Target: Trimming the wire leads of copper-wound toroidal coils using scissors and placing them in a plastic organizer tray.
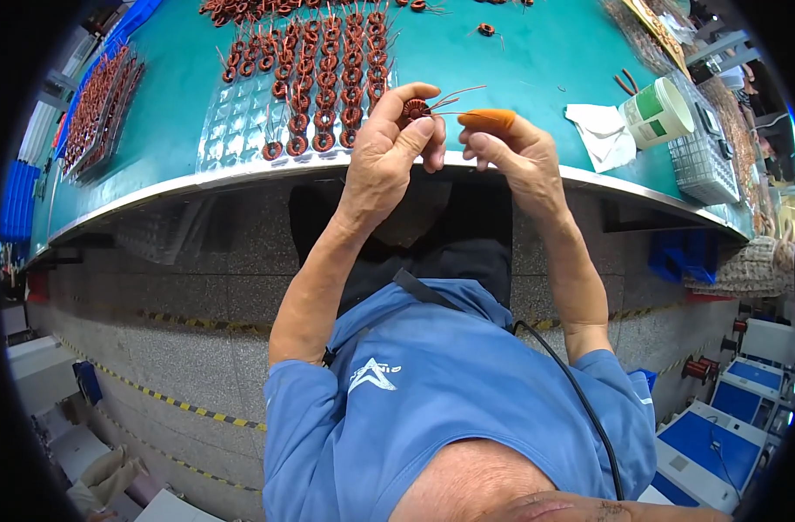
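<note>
My left hand [384, 148] pinches a small ring-shaped coil [415, 109] wound with copper wire, just above the table's near edge. Long thin wire leads stick out from the coil to the right. My right hand [515, 157] is close by, its forefinger covered by an orange finger cot [489, 118]. One of the leads runs to that covered fingertip, and the thumb is curled in below it. The exact contact between thumb and lead is partly hidden. Just left of my left hand, rows of similar coils [324, 139] sit in a clear plastic tray [219, 130].
The green table [537, 61] has a pale metal front edge. On its right are a white cloth [599, 139], a white-and-green cup [658, 113] lying tilted and stacked clear trays [704, 165]. Another loaded coil tray [106, 113] is at far left. A single coil [486, 30] lies farther back.
</note>
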Demonstrator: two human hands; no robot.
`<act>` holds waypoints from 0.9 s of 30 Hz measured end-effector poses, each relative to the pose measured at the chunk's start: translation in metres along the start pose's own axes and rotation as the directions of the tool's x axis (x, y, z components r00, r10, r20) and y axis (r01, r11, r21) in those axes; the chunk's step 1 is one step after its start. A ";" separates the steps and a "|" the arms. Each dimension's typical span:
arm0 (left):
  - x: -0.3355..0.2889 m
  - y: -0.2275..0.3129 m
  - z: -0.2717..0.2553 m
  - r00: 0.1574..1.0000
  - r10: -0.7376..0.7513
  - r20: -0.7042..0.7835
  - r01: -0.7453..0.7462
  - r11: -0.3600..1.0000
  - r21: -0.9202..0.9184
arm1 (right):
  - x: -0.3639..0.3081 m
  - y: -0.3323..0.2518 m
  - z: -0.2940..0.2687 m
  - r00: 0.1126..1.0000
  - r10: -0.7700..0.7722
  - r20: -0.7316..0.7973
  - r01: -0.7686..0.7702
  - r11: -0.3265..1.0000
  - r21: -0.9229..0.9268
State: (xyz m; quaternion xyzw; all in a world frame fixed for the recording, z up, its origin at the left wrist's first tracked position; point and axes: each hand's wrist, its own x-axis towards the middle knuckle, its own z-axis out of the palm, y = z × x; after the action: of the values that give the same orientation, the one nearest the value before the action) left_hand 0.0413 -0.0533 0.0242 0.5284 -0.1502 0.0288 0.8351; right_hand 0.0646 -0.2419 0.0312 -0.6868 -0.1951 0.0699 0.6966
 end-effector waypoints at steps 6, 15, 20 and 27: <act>0.001 0.004 0.005 0.997 -0.024 0.079 0.012 0.989 0.148 | 0.002 0.005 0.011 0.971 -0.143 -0.191 0.099 0.970 -0.221; -0.014 0.007 0.007 0.988 0.072 0.134 -0.062 0.995 -0.076 | -0.011 -0.022 0.023 0.969 -0.012 -0.247 0.064 0.977 0.204; -0.021 0.009 -0.006 0.991 -0.014 0.135 0.028 0.994 -0.107 | -0.005 -0.004 0.023 0.967 -0.142 -0.213 0.156 0.987 0.050; -0.022 0.000 -0.020 0.959 -0.248 0.141 0.259 0.963 -0.070 | -0.012 0.007 0.023 0.988 -0.096 -0.124 0.099 0.995 0.018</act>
State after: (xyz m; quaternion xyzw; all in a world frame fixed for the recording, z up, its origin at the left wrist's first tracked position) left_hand 0.0251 -0.0330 0.0097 0.5069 -0.1370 -0.1198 0.8426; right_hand 0.0468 -0.2243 0.0217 -0.6711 -0.1843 -0.0042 0.7181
